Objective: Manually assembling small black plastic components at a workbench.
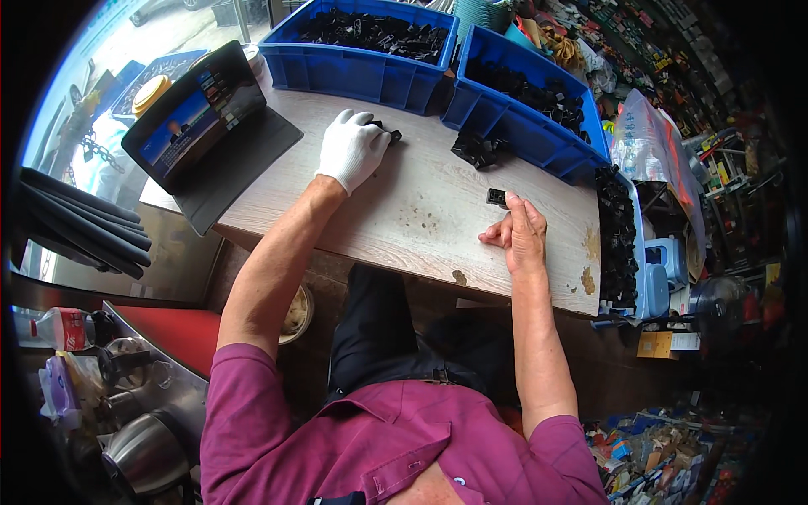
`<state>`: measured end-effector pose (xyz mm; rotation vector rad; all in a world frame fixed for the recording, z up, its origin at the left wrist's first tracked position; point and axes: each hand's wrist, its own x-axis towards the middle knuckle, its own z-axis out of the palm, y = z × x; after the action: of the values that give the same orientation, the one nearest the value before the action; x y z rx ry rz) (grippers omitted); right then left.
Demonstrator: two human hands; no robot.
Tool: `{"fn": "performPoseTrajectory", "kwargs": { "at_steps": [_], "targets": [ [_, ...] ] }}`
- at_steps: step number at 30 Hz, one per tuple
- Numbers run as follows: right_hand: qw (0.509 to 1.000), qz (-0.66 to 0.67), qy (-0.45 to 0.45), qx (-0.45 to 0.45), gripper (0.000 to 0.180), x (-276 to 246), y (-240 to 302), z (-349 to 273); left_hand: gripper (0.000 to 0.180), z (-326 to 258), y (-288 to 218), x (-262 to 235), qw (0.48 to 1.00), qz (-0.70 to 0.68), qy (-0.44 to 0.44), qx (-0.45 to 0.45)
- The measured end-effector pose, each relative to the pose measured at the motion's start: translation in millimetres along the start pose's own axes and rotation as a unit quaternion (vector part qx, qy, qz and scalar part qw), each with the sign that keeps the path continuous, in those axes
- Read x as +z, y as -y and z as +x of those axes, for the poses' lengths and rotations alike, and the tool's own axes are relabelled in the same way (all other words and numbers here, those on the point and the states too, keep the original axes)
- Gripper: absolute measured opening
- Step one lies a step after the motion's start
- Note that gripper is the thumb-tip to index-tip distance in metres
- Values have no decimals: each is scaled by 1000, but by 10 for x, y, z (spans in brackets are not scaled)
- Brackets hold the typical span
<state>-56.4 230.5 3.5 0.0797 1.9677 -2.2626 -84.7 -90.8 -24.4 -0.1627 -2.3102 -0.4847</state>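
Observation:
My left hand [350, 151], in a white knitted glove, rests near the back of the table with its fingers bent. They close over a small black plastic part [394, 135], which sticks out on the right side; the fingertips are partly hidden. My bare right hand [523, 234] is raised over the table's right half. Between thumb and forefinger it pinches a small square black plastic part [497, 197] with an opening in its face. A small pile of similar black parts [480, 150] lies beyond it, in front of the bins.
Two blue bins [353, 66] [526, 109] of black parts line the table's back edge. Another heap of black parts [619, 240] stands beside the right edge. A tablet [198, 118] in a dark folding case stands at the left. Below left are a steel kettle [145, 454] and a bottle [67, 328].

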Motion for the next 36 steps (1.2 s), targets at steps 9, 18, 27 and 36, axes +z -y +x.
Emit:
{"fn": "performPoseTrajectory", "kwargs": {
  "at_steps": [9,18,27,36],
  "targets": [
    [1000,-6,1,-6,33,-9,-25,3,19,27,203,3,982,-137,-56,-119],
    [1000,-8,5,-12,33,-7,-54,9,20,6,305,1,984,-94,-57,-143],
    [1000,-8,-1,7,31,35,7,1,17,-24,146,-44,997,68,36,-30],
    [998,9,-20,61,33,-84,63,54,19,-19,10,-25,999,34,22,31]
  ]
}}
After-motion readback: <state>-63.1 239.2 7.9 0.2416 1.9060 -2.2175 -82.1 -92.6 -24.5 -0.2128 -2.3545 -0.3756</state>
